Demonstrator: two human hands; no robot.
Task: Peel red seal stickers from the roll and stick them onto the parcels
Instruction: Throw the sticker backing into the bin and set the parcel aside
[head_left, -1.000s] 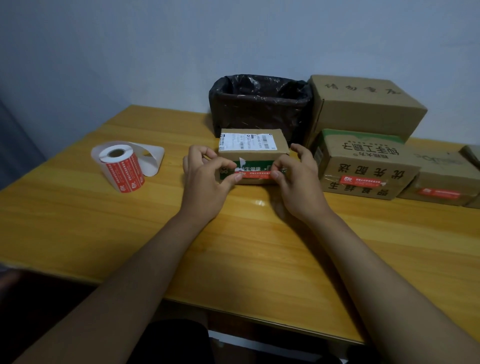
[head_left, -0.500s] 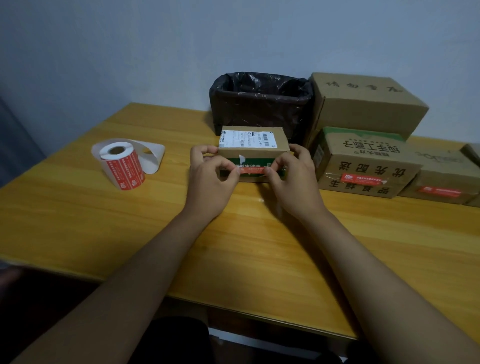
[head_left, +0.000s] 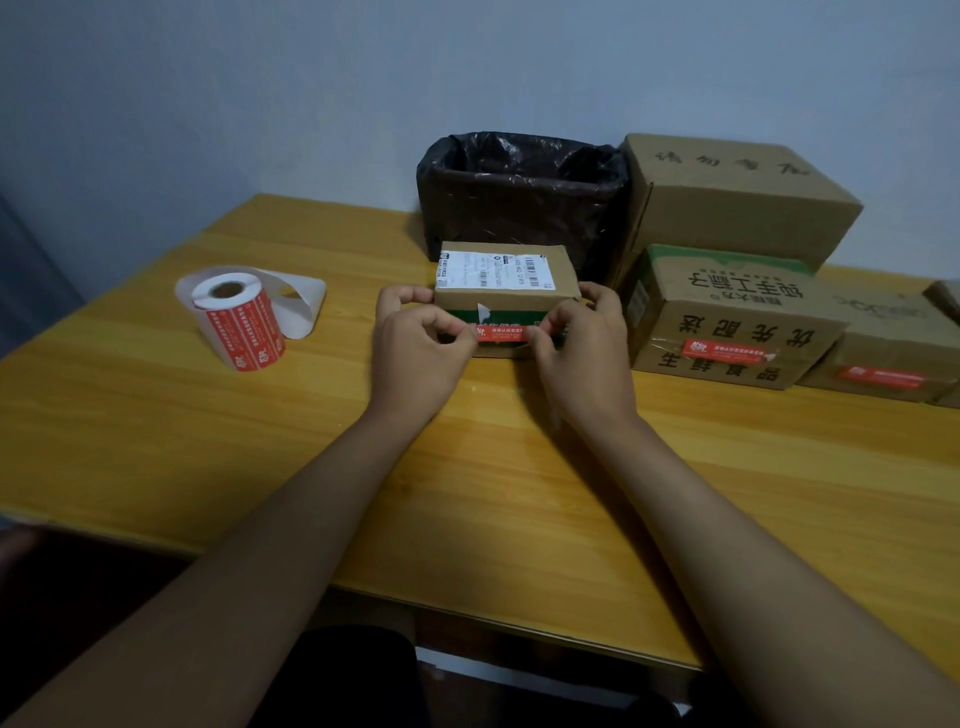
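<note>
A small cardboard parcel (head_left: 506, 296) with a white shipping label on top stands mid-table. Across its front face lies a red seal sticker (head_left: 503, 334). My left hand (head_left: 418, 353) holds the parcel's left end, its thumb and fingers curled at the sticker's left end. My right hand (head_left: 582, 353) grips the right end, thumb tip on the sticker's right end. The roll of red stickers (head_left: 240, 323) stands upright at the left with a loop of white backing paper behind it.
A bin lined with a black bag (head_left: 522, 195) stands behind the parcel. To the right are stacked cardboard parcels (head_left: 727, 312), two with red stickers on their fronts, another box (head_left: 732, 192) on top. The wooden table's (head_left: 260, 467) front edge is near me.
The parcel has slid a little away from me toward the bin, and both hands moved with it. My thumbs have drawn closer along the sticker.
</note>
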